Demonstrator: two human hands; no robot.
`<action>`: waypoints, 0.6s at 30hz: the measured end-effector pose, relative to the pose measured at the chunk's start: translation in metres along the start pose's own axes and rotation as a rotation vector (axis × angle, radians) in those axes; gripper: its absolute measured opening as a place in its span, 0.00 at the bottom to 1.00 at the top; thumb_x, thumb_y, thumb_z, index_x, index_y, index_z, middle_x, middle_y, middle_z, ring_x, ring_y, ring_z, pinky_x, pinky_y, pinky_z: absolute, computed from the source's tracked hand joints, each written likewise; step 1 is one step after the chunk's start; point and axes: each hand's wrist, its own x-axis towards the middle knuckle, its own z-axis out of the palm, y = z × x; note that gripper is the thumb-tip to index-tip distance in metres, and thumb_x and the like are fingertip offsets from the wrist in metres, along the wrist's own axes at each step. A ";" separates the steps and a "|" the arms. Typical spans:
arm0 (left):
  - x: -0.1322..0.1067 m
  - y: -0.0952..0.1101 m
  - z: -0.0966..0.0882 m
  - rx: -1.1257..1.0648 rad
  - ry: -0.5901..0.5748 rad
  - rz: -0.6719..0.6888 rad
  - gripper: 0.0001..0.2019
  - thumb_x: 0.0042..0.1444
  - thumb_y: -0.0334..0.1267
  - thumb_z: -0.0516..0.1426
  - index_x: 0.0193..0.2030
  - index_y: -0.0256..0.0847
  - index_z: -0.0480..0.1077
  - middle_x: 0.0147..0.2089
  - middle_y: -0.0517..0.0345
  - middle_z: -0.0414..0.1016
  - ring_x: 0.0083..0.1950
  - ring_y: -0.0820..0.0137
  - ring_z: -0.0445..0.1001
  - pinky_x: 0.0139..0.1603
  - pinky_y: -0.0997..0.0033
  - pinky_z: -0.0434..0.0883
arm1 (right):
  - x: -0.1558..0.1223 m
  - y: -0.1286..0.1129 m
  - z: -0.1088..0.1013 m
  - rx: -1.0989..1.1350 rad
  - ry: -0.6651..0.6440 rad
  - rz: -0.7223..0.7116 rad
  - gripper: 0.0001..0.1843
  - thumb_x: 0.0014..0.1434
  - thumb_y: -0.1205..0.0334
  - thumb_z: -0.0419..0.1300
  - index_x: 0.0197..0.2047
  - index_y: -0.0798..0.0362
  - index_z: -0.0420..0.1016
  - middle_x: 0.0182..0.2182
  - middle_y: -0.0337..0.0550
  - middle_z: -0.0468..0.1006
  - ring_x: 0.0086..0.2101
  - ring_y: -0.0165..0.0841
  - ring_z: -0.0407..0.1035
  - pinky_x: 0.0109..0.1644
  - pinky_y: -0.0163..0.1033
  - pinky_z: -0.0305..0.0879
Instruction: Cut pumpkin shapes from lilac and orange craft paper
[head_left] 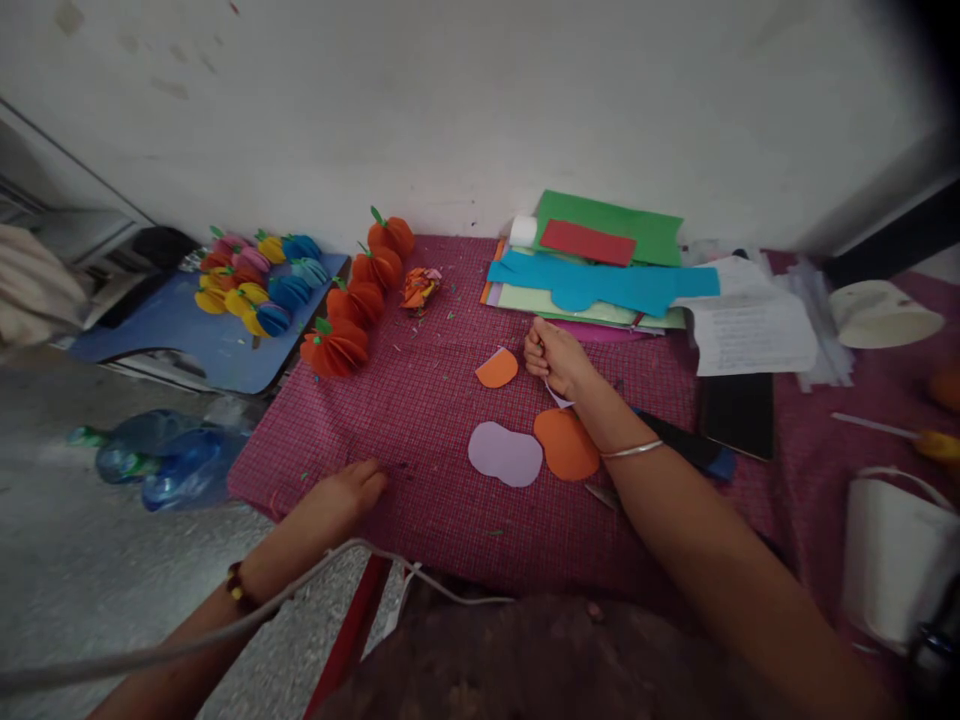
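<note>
My left hand (pixel 346 497) lies at the near left edge of the cloth-covered table, fingers loosely extended with nothing in them. Farther in, my right hand (pixel 553 357) is closed; whatever its curled fingers may hold is hidden. A pale lilac paper piece (pixel 559 398) shows partly from under that wrist. Nearby lie a lilac paper cutout (pixel 504 454) with a wavy outline and an orange paper cutout (pixel 567 446), edge to edge. A smaller folded orange piece (pixel 497 369) rests left of my right hand.
Orange paper pumpkins (pixel 334 348) line the table's left side beside crumpled scraps (pixel 420 288). Coloured sheets (pixel 600 280), a printed page (pixel 750 320) and a black flat object (pixel 739 415) lie right. A blue side table (pixel 187 350) holds colourful paper pumpkins. A cable (pixel 300 580) crosses in front.
</note>
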 end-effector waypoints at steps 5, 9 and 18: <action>-0.002 0.000 -0.003 0.097 0.057 -0.162 0.10 0.57 0.26 0.47 0.30 0.40 0.66 0.32 0.52 0.71 0.35 0.65 0.71 0.38 0.66 0.69 | 0.000 0.001 0.000 -0.014 -0.003 -0.008 0.20 0.62 0.48 0.55 0.25 0.50 0.55 0.15 0.28 0.55 0.13 0.21 0.42 0.15 0.28 0.38; -0.035 -0.039 -0.009 -0.052 0.325 -0.466 0.06 0.54 0.34 0.50 0.29 0.41 0.67 0.28 0.56 0.71 0.29 0.67 0.71 0.33 0.70 0.67 | 0.002 0.002 -0.002 0.000 -0.017 -0.012 0.20 0.61 0.48 0.56 0.25 0.50 0.56 0.15 0.28 0.55 0.13 0.21 0.42 0.15 0.28 0.38; -0.060 -0.087 -0.005 -0.310 0.329 -0.716 0.14 0.52 0.47 0.52 0.33 0.41 0.74 0.31 0.56 0.79 0.30 0.65 0.75 0.31 0.70 0.69 | 0.003 0.005 -0.005 0.025 -0.037 -0.031 0.18 0.63 0.52 0.54 0.25 0.51 0.58 0.15 0.29 0.56 0.13 0.21 0.43 0.14 0.28 0.39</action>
